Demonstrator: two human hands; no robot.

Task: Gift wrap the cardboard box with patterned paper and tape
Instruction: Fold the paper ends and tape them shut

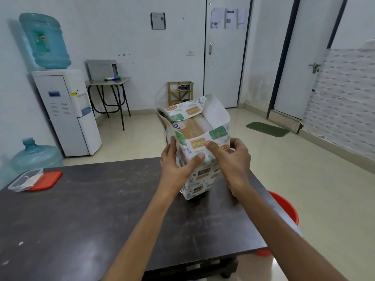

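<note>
A dark, scuffed counter (pixel 101 209) carries a cardboard box (pixel 190 128) standing on end toward 1 o'clock, sheathed in patterned paper (pixel 203 177) that is open at the top. At the 10 o'clock corner, a clear plastic container (pixel 24 180) and a red lid (pixel 47 179) lie touching.

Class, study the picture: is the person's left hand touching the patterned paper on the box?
Touching. The head view shows the thumb of the left hand lying flat on the patterned paper.

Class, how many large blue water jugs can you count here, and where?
2. One jug sits upturned on the white dispenser; the other jug stands on the floor beside it, behind the dark table. More may be hidden off-frame.
</note>
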